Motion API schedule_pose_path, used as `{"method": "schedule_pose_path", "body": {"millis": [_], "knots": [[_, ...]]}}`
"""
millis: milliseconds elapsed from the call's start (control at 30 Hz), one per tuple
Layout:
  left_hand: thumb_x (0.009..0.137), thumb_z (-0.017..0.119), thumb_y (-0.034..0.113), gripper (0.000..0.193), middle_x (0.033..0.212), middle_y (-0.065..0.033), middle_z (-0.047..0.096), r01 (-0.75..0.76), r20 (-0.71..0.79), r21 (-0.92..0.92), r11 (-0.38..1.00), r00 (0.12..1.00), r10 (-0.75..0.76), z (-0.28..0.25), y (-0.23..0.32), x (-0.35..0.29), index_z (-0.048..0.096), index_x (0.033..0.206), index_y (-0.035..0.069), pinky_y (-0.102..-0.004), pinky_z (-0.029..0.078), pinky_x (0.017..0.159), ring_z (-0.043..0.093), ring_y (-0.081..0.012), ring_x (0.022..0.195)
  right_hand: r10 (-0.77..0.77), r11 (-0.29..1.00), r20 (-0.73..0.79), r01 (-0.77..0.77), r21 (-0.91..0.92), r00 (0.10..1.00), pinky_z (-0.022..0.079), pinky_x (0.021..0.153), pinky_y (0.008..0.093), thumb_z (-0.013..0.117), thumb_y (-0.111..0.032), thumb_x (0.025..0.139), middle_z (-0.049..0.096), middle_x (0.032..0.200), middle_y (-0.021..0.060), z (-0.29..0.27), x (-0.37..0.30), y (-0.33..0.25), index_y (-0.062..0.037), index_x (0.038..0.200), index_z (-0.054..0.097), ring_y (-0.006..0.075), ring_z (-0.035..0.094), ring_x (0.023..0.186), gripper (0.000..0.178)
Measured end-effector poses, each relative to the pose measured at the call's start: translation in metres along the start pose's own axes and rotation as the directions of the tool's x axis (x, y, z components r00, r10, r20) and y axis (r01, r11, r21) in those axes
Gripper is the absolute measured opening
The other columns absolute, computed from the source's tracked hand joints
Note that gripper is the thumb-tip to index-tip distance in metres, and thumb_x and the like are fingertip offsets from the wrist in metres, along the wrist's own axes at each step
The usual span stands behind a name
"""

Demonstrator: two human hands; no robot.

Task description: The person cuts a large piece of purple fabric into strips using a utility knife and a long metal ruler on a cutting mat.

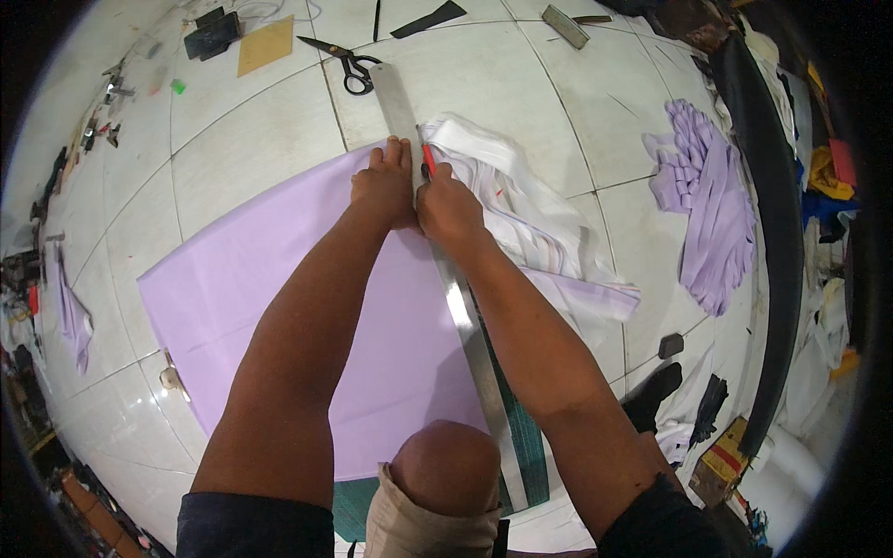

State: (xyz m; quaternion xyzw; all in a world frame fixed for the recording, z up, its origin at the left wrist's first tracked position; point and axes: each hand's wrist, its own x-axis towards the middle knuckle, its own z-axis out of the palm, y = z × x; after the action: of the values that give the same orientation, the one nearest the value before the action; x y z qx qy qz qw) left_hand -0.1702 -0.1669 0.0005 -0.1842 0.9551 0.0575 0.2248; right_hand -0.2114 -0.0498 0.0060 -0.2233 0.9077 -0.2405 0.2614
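Note:
A long metal ruler [456, 299] lies across a large sheet of lilac fabric [279, 232], along the fabric's right side. My left hand [383, 191] rests on the ruler and the fabric near their far end, fingers stretched forward and pressing down. Close beside it, my right hand [448, 209] is closed around a red and black cutter knife [428, 160], whose tip is at the ruler's right edge. White and lilac fabric strips [498, 191] lie heaped right of the ruler. Part of the knife is hidden in my fist.
Black scissors [349, 65] lie beyond the ruler's far end, near a tan card [265, 46]. A lilac bundle of strips [702, 205] sits on the tiles at right, before a long black roll [777, 223]. A green board [526, 437] shows under the fabric, by my knee.

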Motion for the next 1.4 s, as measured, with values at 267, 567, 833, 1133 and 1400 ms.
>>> {"method": "schedule_pose_path", "body": {"millis": [267, 567, 833, 1133, 1400], "knots": [[0.046, 0.096, 0.059, 0.151, 0.16, -0.0207, 0.027, -0.051, 0.029, 0.013, 0.999, 0.998, 0.051, -0.019, 0.004, -0.011, 0.014, 0.157, -0.003, -0.0481, 0.053, 0.103, 0.039, -0.0406, 0.141, -0.054, 0.995, 0.021, 0.056, -0.082, 0.998, 0.054, 0.087, 0.054, 0.053, -0.012, 0.094, 0.071, 0.1, 0.0295, -0.016, 0.005, -0.01, 0.0056, 0.118, 0.049, 0.0454, 0.07, 0.098, 0.03], [0.043, 0.095, 0.061, 0.155, 0.161, -0.0125, 0.025, -0.015, 0.073, 0.009, 1.0, 0.997, 0.014, -0.024, 0.008, -0.007, 0.012, 0.159, 0.001, -0.0496, 0.055, 0.1, 0.036, -0.0327, 0.144, 0.028, 0.999, 0.144, -0.023, -0.035, 0.989, 0.051, 0.089, 0.0564, 0.052, -0.018, 0.095, 0.069, 0.103, 0.0316, -0.016, -0.04, 0.023, 0.0033, 0.118, 0.047, 0.0484, 0.067, 0.102, 0.032], [0.045, 0.094, 0.06, 0.155, 0.161, -0.0128, 0.025, -0.017, 0.053, 0.014, 1.0, 0.998, 0.016, -0.02, 0.006, -0.01, 0.01, 0.159, 0.0, -0.0486, 0.056, 0.097, 0.035, -0.0317, 0.144, 0.224, 0.971, 0.301, -0.187, -0.147, 0.927, 0.05, 0.087, 0.0576, 0.051, -0.022, 0.099, 0.069, 0.098, 0.0285, -0.014, -0.153, 0.071, -0.001, 0.114, 0.043, 0.0475, 0.067, 0.096, 0.027], [0.043, 0.096, 0.057, 0.155, 0.161, -0.0229, 0.024, -0.029, 0.042, -0.04, 0.999, 0.999, 0.031, -0.016, -0.013, -0.019, 0.011, 0.157, -0.004, -0.0505, 0.048, 0.109, 0.035, -0.0441, 0.143, 0.164, 0.986, 0.27, -0.15, -0.07, 0.949, 0.054, 0.076, 0.0514, 0.05, -0.026, 0.102, 0.069, 0.09, 0.0256, -0.049, -0.187, 0.07, -0.002, 0.12, 0.046, 0.04, 0.07, 0.088, 0.031], [0.043, 0.096, 0.061, 0.156, 0.162, -0.0231, 0.023, -0.051, 0.029, -0.017, 0.999, 0.998, 0.051, -0.022, 0.003, -0.015, 0.011, 0.157, -0.003, -0.0494, 0.05, 0.107, 0.034, -0.0442, 0.144, 0.147, 0.704, -0.16, 0.011, 0.71, 0.976, 0.051, 0.065, 0.0359, 0.05, -0.032, 0.106, 0.064, 0.08, 0.0094, 0.009, -0.045, 0.108, -0.0035, 0.109, 0.052, 0.0199, 0.063, 0.069, 0.028]]}}
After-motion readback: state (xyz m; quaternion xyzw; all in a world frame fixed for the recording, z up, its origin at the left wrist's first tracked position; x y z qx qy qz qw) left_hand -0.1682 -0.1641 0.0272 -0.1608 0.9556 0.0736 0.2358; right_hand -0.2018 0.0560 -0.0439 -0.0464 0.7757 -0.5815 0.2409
